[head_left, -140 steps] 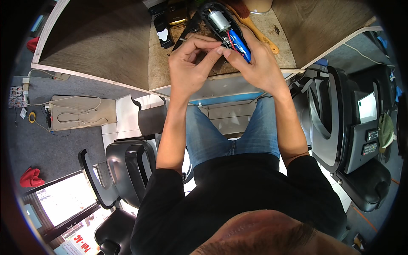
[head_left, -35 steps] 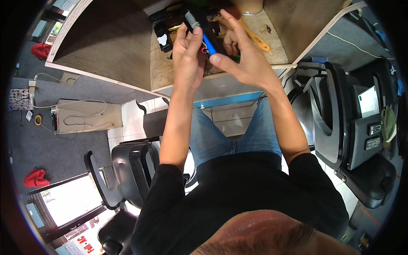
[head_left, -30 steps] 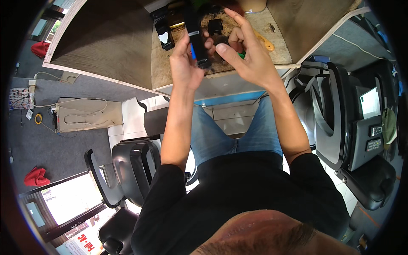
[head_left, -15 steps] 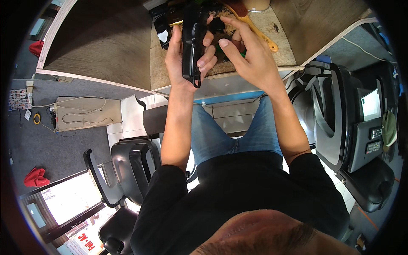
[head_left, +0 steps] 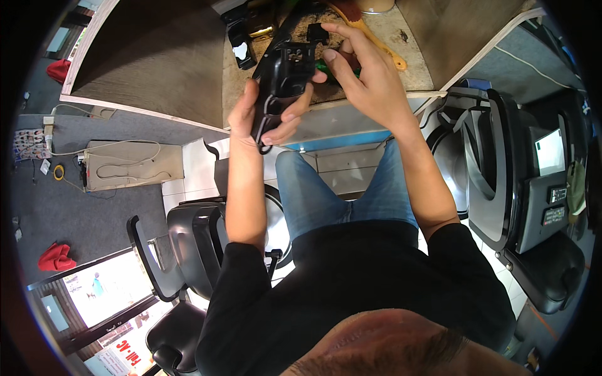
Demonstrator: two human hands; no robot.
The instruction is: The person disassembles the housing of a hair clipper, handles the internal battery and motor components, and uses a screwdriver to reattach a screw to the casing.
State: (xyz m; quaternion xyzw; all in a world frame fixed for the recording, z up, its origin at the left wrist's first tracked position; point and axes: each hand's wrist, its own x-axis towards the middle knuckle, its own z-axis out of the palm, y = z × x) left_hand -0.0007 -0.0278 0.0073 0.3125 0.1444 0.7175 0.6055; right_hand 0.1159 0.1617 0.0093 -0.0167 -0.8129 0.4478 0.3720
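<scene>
My left hand (head_left: 276, 113) is wrapped around a black hair clipper (head_left: 276, 88) with a hanging loop at its near end. The clipper is tilted, and its far end shows an open hollow with inner parts. To its right, my right hand (head_left: 370, 78) has index finger and thumb stretched apart. A small black piece (head_left: 318, 33) is at the right index fingertip; whether the finger touches it, I cannot tell. Something green (head_left: 322, 65) shows partly behind the right thumb. Beyond the clipper lie a black part with a white patch (head_left: 240, 47) and a dark, gold-coloured item (head_left: 260, 28).
A wooden-handled brush (head_left: 370, 32) lies on the worn board (head_left: 414, 69) inside a wooden cubby. Cubby walls (head_left: 150, 69) rise at both sides. Black salon chairs (head_left: 194, 244) stand left and right below. A red cloth (head_left: 55, 257) lies at the far left.
My left hand has drawn the clipper nearer and turned it, so its hollow far end now shows. The right hand has barely moved.
</scene>
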